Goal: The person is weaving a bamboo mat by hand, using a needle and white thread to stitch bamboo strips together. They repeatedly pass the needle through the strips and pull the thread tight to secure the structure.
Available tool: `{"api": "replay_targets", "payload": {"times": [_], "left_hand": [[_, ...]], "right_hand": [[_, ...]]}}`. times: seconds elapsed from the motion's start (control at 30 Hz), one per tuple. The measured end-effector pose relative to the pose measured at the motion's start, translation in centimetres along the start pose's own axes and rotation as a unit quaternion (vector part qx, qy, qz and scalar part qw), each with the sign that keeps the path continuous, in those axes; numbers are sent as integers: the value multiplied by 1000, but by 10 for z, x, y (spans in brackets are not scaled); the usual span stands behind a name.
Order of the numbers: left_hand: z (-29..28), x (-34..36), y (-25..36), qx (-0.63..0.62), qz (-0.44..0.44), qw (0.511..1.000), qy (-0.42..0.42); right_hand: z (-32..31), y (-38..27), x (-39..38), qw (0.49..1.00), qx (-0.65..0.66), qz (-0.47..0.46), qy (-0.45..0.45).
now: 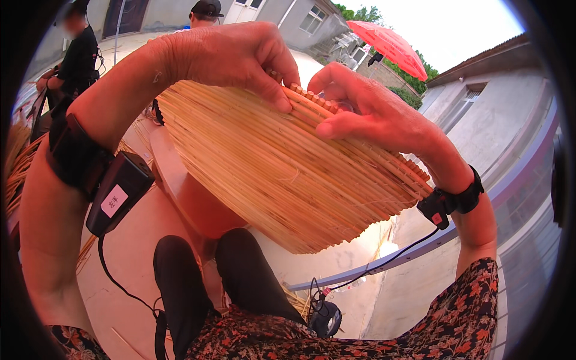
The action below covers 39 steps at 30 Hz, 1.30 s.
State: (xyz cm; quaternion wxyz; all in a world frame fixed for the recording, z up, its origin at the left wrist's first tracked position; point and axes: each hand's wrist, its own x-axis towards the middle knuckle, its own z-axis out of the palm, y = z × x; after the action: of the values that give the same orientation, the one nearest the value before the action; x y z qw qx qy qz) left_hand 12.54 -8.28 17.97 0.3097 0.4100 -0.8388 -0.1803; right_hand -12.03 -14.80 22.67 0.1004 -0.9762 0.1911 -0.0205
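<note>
Outdoors, pale ground [354, 306] spreads below you, and behind your hands stand grey walls [498, 114] and one open red umbrella [393, 51]. Two other people are in the background toward your left: one person in dark clothes [81, 66], and one person with a dark cap [207, 8].

Your stalk panel [282, 174] is raised before you, above your dark trousers [246, 264], and it hangs down from both hands. Your left hand [240, 57] has hold of its upper edge near the middle, with the fingers bent over and the thumb pressed on the near face. Your right hand [384, 111] grips the same edge just beside, its thumb lying on the near face and its fingers curling behind. Both grips are closed, as far as the thickness of the stalks permits; the fingertips behind are partly hidden.

As for its look, the panel is straw-yellow, made from many thin, straight stalks laid close side by side. Round cut ends show in a row between your hands and along the right edge, while the lower edge is uneven.
</note>
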Motion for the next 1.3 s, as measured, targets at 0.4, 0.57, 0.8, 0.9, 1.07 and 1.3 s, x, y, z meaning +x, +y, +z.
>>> {"api": "replay_targets", "payload": {"times": [0.4, 0.57, 0.8, 0.9, 1.07, 1.3], "left_hand": [[0, -1, 6, 34, 14, 999, 7], [11, 1, -7, 19, 22, 999, 27], [22, -10, -24, 154, 60, 981, 102], [19, -27, -13, 227, 14, 968, 108], [53, -56, 9, 298, -32, 931, 206], [139, -62, 48, 344, -179, 907, 165]], "right_hand": [[3, 3, -1, 995, 97, -31, -11], [-3, 4, 6, 991, -105, -81, 6], [-5, -7, 2, 954, -277, 67, -91], [12, -2, 2, 978, -207, 36, -5], [34, 17, 4, 957, -246, -107, 105], [100, 66, -14, 926, -235, -202, 215]]}}
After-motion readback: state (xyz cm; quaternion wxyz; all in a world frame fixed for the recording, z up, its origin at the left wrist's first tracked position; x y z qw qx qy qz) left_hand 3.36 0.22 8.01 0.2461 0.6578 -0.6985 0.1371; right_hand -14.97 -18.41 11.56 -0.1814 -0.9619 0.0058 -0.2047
